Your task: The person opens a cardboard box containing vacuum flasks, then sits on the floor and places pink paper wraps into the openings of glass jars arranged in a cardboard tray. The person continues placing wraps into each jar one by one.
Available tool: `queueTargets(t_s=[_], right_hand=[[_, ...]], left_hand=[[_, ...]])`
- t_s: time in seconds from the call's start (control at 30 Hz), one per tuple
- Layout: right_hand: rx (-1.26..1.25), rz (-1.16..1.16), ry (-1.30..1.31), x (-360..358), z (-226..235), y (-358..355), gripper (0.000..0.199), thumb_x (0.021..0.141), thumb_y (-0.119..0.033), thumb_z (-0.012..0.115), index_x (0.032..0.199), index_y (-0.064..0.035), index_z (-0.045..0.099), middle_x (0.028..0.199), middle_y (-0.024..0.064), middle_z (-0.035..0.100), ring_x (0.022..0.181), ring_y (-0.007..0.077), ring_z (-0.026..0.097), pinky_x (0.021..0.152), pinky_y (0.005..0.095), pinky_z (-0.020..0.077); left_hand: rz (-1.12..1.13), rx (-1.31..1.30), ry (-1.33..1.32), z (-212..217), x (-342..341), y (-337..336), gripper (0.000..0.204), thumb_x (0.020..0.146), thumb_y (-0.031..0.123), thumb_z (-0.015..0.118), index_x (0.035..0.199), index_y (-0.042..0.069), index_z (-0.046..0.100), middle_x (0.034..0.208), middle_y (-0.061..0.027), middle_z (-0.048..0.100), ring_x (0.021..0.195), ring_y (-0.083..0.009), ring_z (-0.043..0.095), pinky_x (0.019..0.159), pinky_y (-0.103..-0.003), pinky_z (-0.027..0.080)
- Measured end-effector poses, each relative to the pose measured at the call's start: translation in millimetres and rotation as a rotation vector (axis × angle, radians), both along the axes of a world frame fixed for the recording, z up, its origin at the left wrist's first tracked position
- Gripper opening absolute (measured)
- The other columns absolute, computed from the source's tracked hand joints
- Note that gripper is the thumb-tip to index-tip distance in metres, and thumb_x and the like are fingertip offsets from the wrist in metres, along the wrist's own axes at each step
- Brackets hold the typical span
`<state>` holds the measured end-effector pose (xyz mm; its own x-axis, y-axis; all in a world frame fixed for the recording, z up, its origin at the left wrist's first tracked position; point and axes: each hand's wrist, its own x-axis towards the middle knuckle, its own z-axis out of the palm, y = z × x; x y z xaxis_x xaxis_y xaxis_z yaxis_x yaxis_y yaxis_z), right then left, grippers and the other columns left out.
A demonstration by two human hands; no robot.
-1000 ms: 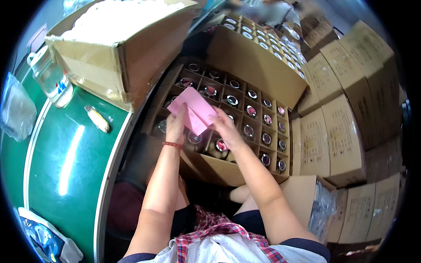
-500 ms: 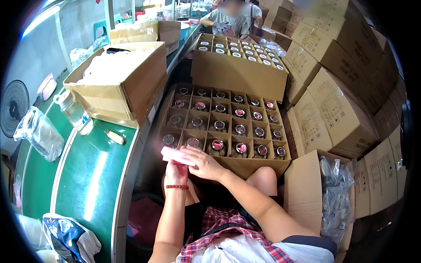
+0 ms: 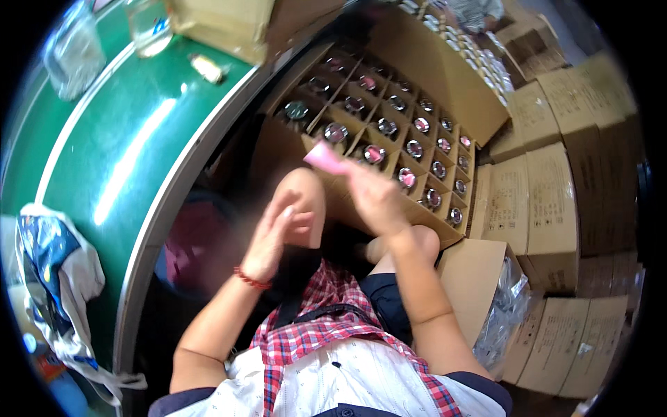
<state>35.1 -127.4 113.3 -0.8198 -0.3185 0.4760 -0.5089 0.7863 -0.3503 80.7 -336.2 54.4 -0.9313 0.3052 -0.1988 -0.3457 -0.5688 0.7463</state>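
My right hand [image 3: 375, 201], a little blurred, pinches a small pink folded strip [image 3: 323, 158]; whether it is paper or cloth I cannot tell. The strip hovers over the near edge of a cardboard carton [image 3: 288, 147] split into square cells. Glass jars [image 3: 335, 132] with shiny round rims stand in those cells, and pink shows in several of them. Over my left knee, my left hand [image 3: 274, 236] is empty with its fingers apart, a red bead bracelet [image 3: 251, 279] on its wrist.
A green worktable [image 3: 132, 167] with a metal edge runs along my left, bearing a clear jar [image 3: 149, 31] and a cloth bag [image 3: 52, 271]. By my right knee stands an open carton of grey plastic packets [image 3: 506, 306]. Stacked cartons [image 3: 531, 201] line the right side.
My hands have come apart: the pink strip, earlier in both hands, is now only in my right. The left hand has drawn back toward me. The view has tilted down and turned.
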Motion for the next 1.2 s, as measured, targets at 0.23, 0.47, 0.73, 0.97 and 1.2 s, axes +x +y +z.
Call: queueTargets(t_s=[0.23, 0.47, 0.73, 0.97, 1.2], right_hand=[[0.463, -0.297, -0.103, -92.2, -13.2, 36.0, 0.013, 0.086, -0.019, 0.054, 0.094, -0.0115, 0.06, 0.077, 0.0145, 0.064, 0.07, 0.0334, 0.063, 0.06, 0.0455, 0.0483], [0.64, 0.016, -0.093, -163.2, -78.5, 36.2, 0.017, 0.073, -0.01, 0.064, 0.089, -0.0099, 0.07, 0.121, 0.008, 0.054, 0.108, 0.0306, 0.051, 0.088, 0.0375, 0.0454], [0.721, -0.02, -0.315, -184.0, -75.0, 33.9, 0.019, 0.072, -0.009, 0.064, 0.089, -0.0095, 0.056, 0.101, 0.0116, 0.057, 0.091, 0.0322, 0.057, 0.074, 0.0421, 0.0468], [0.35, -0.138, -0.379, -146.1, -59.5, 24.4, 0.019, 0.079, -0.02, 0.066, 0.084, -0.0043, 0.058, 0.077, 0.0152, 0.062, 0.071, 0.0325, 0.062, 0.06, 0.0373, 0.0474], [0.44, 0.08, -0.395, -149.7, -46.0, 46.8, 0.016, 0.079, -0.016, 0.062, 0.093, -0.0076, 0.065, 0.088, 0.0118, 0.065, 0.086, 0.0301, 0.059, 0.076, 0.0378, 0.0469]], left_hand=[[0.455, -0.841, -0.127, -151.2, 48.3, -197.8, 0.029, 0.088, 0.014, 0.057, 0.116, 0.007, 0.052, 0.106, -0.0083, 0.06, 0.085, -0.0185, 0.061, 0.073, -0.027, 0.048], [0.1, -1.49, -0.149, -293.4, 109.8, -216.3, 0.048, 0.077, 0.013, 0.065, 0.121, 0.006, 0.049, 0.124, -0.017, 0.047, 0.108, -0.0299, 0.051, 0.091, -0.036, 0.044], [-0.338, -2.104, 0.234, -336.6, 58.0, -169.3, 0.06, 0.081, 0.039, 0.058, 0.131, 0.007, 0.044, 0.143, -0.0189, 0.028, 0.123, -0.0346, 0.039, 0.102, -0.038, 0.033], [-0.646, -2.104, 0.647, -350.7, 44.2, -182.4, 0.06, 0.083, 0.038, 0.057, 0.131, 0.005, 0.043, 0.14, -0.0208, 0.031, 0.121, -0.0356, 0.042, 0.099, -0.039, 0.036], [-0.417, -2.08, 0.353, -315.6, 43.8, -211.8, 0.057, 0.086, 0.034, 0.054, 0.131, 0.003, 0.041, 0.134, -0.0233, 0.038, 0.117, -0.0365, 0.046, 0.095, -0.04, 0.039]])
